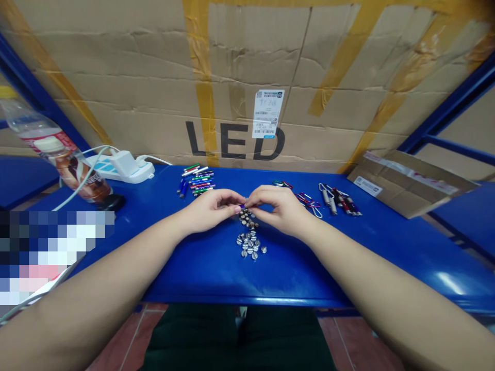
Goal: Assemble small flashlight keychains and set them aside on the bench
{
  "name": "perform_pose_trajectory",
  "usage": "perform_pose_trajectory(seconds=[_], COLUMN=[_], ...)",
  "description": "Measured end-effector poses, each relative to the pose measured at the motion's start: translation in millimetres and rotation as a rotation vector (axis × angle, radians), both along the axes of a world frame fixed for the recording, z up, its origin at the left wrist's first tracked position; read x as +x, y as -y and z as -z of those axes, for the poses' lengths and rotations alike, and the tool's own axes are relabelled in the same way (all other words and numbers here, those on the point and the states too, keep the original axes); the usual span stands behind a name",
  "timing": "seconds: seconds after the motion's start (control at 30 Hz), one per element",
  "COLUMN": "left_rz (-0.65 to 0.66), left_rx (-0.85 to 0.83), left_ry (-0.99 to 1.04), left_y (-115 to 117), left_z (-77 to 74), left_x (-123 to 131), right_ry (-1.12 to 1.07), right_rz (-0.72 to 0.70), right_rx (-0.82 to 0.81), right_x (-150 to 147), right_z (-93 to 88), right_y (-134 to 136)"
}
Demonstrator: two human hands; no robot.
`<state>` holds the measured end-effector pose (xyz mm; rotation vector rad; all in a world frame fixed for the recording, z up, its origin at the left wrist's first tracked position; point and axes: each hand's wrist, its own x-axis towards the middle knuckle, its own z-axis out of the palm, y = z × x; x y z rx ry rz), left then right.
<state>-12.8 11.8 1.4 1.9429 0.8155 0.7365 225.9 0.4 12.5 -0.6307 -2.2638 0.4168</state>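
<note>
My left hand [211,208] and my right hand [280,208] meet at the middle of the blue table [348,257], fingers pinched together on a small purple part [242,206] held between them. Just below my fingertips lies a pile of several small silver button-like pieces [249,242]. A bunch of small coloured pen-like lights [196,181] lies behind my left hand. More of these with clips and key rings [332,200] lie behind and right of my right hand.
A big cardboard box marked LED [240,82] stands along the back. A white power strip with charger [124,166] and a plastic drink bottle [58,152] stand at the left. A flat cardboard box [410,181] lies at the right. Blue rack posts frame both sides.
</note>
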Motion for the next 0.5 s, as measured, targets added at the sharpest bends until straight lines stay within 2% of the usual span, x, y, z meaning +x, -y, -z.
perform_pose_trajectory(seconds=[0.13, 0.2, 0.4, 0.5], left_rz=[0.012, 0.019, -0.046, -0.076], left_rx=[0.064, 0.129, 0.365, 0.463], left_ry=[-0.147, -0.183, -0.096, -0.073], left_y=[0.7, 1.0, 1.9, 3.8], left_z=[-2.9, -4.0, -4.0, -5.5], left_x=[-1.0, -1.6, -0.8, 0.8], right_ry=[-0.042, -0.063, -0.337, -0.442], right_rz=[-0.019, -0.012, -0.010, -0.010], right_rx=[0.008, -0.093, -0.845, -1.093], right_x=[-1.3, -2.0, -6.7, -8.1], right_z=[1.7, 2.8, 4.6, 4.0], right_y=[-0.9, -2.0, -2.8, -1.8])
